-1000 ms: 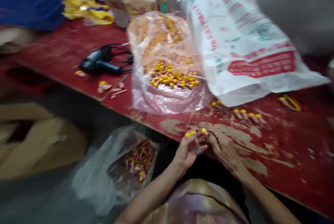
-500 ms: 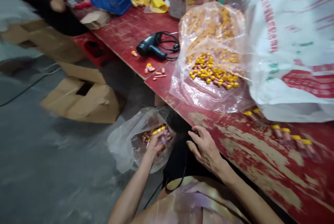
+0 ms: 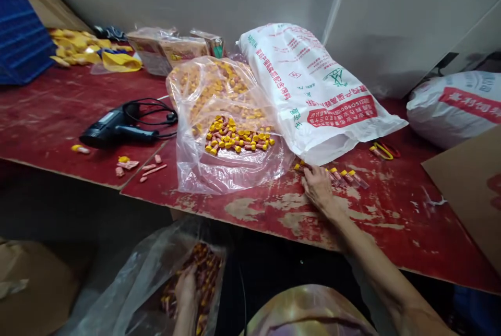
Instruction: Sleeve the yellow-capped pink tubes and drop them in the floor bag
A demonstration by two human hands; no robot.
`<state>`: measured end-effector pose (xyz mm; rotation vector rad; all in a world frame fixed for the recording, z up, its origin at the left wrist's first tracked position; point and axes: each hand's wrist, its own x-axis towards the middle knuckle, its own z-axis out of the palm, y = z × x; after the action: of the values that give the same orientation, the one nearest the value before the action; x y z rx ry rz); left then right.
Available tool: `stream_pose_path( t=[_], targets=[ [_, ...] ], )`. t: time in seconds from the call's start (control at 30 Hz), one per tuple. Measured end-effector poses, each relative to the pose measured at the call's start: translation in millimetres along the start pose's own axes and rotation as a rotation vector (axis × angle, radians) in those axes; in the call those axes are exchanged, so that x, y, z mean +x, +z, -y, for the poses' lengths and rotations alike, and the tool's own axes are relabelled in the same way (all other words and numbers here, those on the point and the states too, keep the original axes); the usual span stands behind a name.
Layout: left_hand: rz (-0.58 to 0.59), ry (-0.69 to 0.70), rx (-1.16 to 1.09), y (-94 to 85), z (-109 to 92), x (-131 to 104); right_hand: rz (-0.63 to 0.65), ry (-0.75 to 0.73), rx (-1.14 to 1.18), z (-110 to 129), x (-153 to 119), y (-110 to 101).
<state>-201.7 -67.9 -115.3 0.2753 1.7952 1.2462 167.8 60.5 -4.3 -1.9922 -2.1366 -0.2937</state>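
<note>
My left hand (image 3: 187,285) is down inside a clear plastic bag (image 3: 129,268), low beside the table. Around it lie many small pink-filled tubes (image 3: 205,268) with yellow caps. Its fingers are blurred and partly hidden among them, so any hold cannot be made out. On the red table, my right hand (image 3: 316,186) reaches over a short row of clear tubes (image 3: 346,176) with yellow caps, its fingers stretched out and touching the left part of the row. The fingertips partly cover some tubes.
A large clear bag (image 3: 230,169) of yellow-capped pieces lies on the table (image 3: 242,208). Beside it rests a white printed sack (image 3: 309,80). A black heat gun (image 3: 113,126) with coiled cord and loose pink pieces (image 3: 154,168) lie left. A cardboard box (image 3: 469,184) stands right.
The view has swung right. My right hand has moved from above my lap onto the row of tubes. My left hand has gone deeper into the bag; the tube it held no longer shows.
</note>
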Motion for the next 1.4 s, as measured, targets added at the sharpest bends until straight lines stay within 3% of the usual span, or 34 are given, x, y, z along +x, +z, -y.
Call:
stream_pose_path(
  t=[0.13,0.2,0.33,0.47,0.53,0.7,0.93,1.07,1.17,1.27,1.4],
  targets=[
    [-0.03,0.001,-0.094,24.3,-24,-5,0.04,0.071,-0.083,5,15,9],
    [0.041,0.089,-0.152,42.9,-40,-19,0.033,0.088,-0.081,5,14,12],
    [0.233,0.248,-0.201,81.7,-61,-62,0.069,-0.017,-0.039,-3,3,13],
    [0.407,0.276,-0.164,108.6,-67,-100,0.115,-0.104,0.016,-20,-11,-8],
    [0.512,0.282,-0.095,117.8,-68,-113,0.214,-0.125,0.048,-28,-20,-26],
    [0.712,0.178,-0.02,137.7,-69,-131,0.573,-0.082,-0.111,-39,-40,-53],
    [0.886,-0.052,-0.022,164.6,-64,-139,0.66,-0.022,-0.067,-23,-37,-46],
    [0.917,-0.199,-0.061,185.0,-67,-148,0.634,0.039,-0.053,-28,-33,-46],
    [0.926,-0.347,-0.122,197.1,-66,-158,0.568,0.057,-0.003,-28,-46,-46],
    [0.948,-0.44,-0.203,202.2,-61,-164,0.343,0.048,0.211,-10,-71,-40],
    [0.91,-0.419,-0.358,200.1,-57,-160,0.056,-0.138,0.527,16,-80,-31]
  ],
)
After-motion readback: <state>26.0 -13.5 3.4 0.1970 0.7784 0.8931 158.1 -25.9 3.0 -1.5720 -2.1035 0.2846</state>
